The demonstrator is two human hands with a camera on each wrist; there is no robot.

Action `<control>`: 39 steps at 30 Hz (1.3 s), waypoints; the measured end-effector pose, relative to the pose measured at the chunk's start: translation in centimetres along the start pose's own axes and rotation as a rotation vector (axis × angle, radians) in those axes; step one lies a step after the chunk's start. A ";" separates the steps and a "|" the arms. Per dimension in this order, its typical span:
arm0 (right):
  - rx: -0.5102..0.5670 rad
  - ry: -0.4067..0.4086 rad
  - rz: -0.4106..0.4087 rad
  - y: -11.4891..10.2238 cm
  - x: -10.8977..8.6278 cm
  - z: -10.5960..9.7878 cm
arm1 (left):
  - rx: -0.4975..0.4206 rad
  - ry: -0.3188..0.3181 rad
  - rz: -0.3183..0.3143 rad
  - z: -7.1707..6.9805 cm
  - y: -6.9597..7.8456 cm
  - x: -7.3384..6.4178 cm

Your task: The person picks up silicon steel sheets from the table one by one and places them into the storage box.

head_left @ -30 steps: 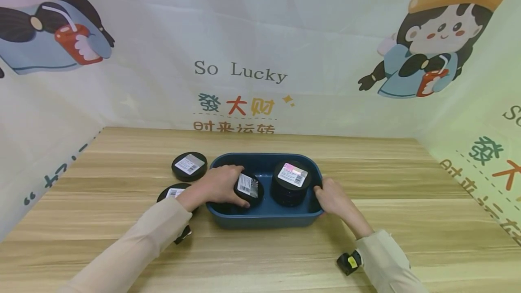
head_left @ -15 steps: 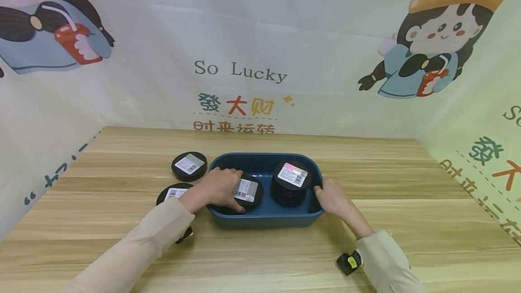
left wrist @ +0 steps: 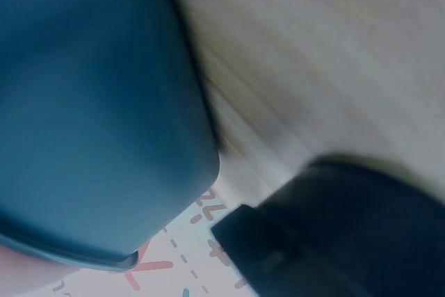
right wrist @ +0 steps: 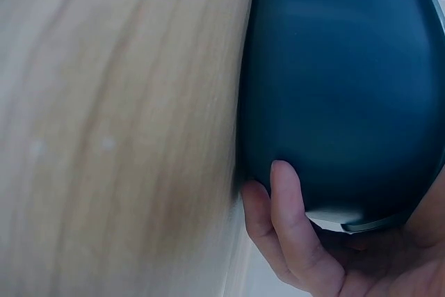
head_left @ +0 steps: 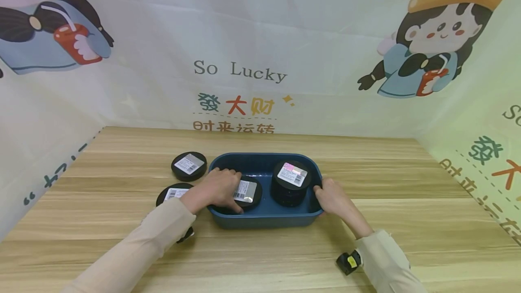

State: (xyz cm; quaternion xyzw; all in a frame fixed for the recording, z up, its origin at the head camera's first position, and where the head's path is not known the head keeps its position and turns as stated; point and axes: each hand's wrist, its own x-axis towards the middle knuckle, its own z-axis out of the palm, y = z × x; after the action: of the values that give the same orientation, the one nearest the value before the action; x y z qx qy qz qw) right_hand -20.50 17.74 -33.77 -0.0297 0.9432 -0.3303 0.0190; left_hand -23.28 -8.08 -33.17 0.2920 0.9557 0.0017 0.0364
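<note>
A blue oblong tub (head_left: 264,222) sits on the wooden table in the head view. My left hand (head_left: 221,186) reaches over its left end and holds a flat round black container (head_left: 250,192) with a silver label, low inside the tub; the fingertips are partly hidden. At the tub's right end, a stack of round black containers (head_left: 291,185) stands inside. My right hand (head_left: 333,197) grips the right wall. The right wrist view shows its fingers (right wrist: 292,224) against the outside of the tub (right wrist: 341,88). The tub's outer wall (left wrist: 97,116) fills the left of the left wrist view.
Left of the tub lie a labelled black round container (head_left: 189,166) and a second one (head_left: 174,190), partly covered by my left forearm. A dark round object (left wrist: 354,220) is blurred in the left wrist view. A black wrist device (head_left: 348,262) sits by the right cuff. Printed cloth (head_left: 244,35) hangs behind.
One second ago the held black container was tilted and slightly farther right. It has come down to lie nearly flat, and my left hand moved slightly left with it. My right hand stays put.
</note>
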 end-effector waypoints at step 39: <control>-0.003 0.011 -0.011 -0.2 -0.2 0.0 | -0.468 0.545 0.004 -1.4 -3.9 -5.2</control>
State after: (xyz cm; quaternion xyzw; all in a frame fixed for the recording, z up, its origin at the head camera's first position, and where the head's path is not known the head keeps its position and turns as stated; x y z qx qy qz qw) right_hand -20.34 17.63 -33.68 -0.0330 0.9436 -0.3291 0.0122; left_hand -21.27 -14.17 -31.47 0.2665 0.9035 0.2982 -0.1540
